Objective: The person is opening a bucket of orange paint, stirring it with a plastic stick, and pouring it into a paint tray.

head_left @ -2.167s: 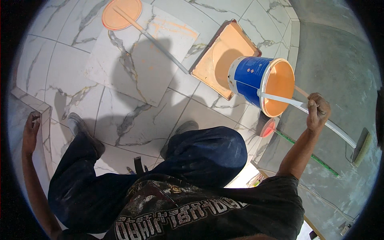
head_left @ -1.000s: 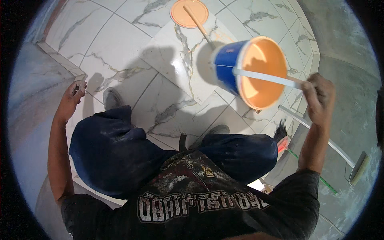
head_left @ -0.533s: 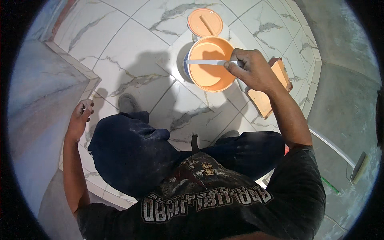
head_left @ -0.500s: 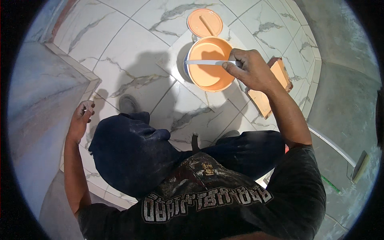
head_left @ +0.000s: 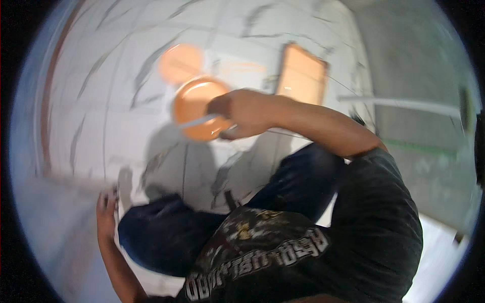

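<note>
My right hand (head_left: 245,113) grips the pale strap handle (head_left: 199,121) of a paint bucket (head_left: 182,103). Peach-orange paint (head_left: 197,103) shows inside, partly covered by the hand. At the left, my left hand (head_left: 106,204) hangs beside my knee, close to the base of the wall; motion blur smears its fingers. A round, peach-coated lid (head_left: 181,63) lies just beyond the bucket, toward the left.
A paint tray (head_left: 302,76) coated in peach lies right of the bucket. Peach smears (head_left: 243,66) mark the marble-patterned floor tiles (head_left: 121,96). Rightward are a white pole (head_left: 414,103) and a blurred green rod (head_left: 422,147). A bluish wall (head_left: 33,217) borders the left.
The view has turned and blurred, shifting the whole scene. My right hand keeps hold of the bucket handle, and the bucket appears nearer to me. The tray now shows farther off than the bucket.
</note>
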Demonstrator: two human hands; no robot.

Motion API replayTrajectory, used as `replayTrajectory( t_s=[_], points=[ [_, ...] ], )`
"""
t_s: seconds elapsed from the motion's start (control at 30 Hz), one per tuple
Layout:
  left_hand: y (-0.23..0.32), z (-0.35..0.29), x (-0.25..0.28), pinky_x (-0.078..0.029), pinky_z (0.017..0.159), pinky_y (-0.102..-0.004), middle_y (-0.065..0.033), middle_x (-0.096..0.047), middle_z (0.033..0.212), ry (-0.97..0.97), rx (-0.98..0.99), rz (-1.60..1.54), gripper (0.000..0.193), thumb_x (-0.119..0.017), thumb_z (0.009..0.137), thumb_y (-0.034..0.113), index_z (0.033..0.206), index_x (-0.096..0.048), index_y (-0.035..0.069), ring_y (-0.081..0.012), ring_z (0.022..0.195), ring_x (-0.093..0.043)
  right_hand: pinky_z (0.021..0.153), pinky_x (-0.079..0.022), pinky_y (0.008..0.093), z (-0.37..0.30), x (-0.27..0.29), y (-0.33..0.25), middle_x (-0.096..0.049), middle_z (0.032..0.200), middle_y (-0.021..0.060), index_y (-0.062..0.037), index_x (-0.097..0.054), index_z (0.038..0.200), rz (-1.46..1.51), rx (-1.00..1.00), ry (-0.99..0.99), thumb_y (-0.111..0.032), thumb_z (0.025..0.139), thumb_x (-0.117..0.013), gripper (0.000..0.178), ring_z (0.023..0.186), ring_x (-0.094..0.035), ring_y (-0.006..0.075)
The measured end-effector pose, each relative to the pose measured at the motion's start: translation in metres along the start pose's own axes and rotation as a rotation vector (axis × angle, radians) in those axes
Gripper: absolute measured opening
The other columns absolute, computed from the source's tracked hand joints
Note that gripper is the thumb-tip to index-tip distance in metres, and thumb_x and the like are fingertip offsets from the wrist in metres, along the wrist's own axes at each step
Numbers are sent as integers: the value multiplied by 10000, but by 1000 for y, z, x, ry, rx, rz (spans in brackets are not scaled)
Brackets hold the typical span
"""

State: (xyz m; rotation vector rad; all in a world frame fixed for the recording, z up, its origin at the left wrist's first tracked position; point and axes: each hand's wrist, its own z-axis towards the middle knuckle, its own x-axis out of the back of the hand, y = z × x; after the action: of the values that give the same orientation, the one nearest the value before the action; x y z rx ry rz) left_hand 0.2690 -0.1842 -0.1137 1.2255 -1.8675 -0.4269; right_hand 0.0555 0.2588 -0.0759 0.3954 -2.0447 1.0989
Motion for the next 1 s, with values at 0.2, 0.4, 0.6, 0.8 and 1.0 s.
replayTrajectory(
  t_s=[0.2, 0.4, 0.6, 0.8, 1.0],
  points=[
    [67, 33, -9, -430, 764, -314, -58, -573, 1160, -19, 59, 150, 485, -500, 941, 469, 1216, -530, 71, -209, 1006, -582, 957, -453, 408, -121, 17, 82, -562, 1261, 140, -69, -574, 1211, 83, -120, 435, -320, 834, -657, 460, 1155, -537, 333],
    [138, 58, -8, -421, 758, -310, -42, -572, 1165, -77, -71, 246, 437, -508, 940, 452, 1199, -536, 101, -208, 998, -573, 797, -511, 360, -336, 0, 240, -680, 1009, 119, -43, -667, 1071, 203, -1018, 1142, -240, 849, -651, 297, 889, -654, 237],
    [210, 53, -22, -414, 745, -301, -24, -563, 1159, -81, -88, 353, 402, -517, 939, 435, 1171, -543, 106, -170, 967, -544, 794, -477, 387, -504, -30, 352, -588, 1145, 139, -4, -564, 1200, 809, -1222, 1793, -372, 820, -686, 543, 1005, -581, 247],
    [251, 34, -44, -428, 754, -307, -32, -571, 1145, -14, -99, 433, 395, -514, 944, 420, 1175, -547, 102, -171, 955, -551, 909, -454, 486, -564, -13, 434, -458, 1344, 210, 75, -358, 1365, 566, -1511, 1811, -424, 764, -760, 878, 1156, -529, 337],
    [265, 20, -63, -434, 761, -322, -33, -576, 1138, 23, 3, 426, 410, -556, 918, 431, 1166, -552, 106, -175, 952, -558, 998, -407, 507, -570, -42, 481, -344, 1440, 260, 97, -186, 1435, 394, -1401, 2127, -451, 783, -740, 1016, 1225, -492, 387]
  ],
)
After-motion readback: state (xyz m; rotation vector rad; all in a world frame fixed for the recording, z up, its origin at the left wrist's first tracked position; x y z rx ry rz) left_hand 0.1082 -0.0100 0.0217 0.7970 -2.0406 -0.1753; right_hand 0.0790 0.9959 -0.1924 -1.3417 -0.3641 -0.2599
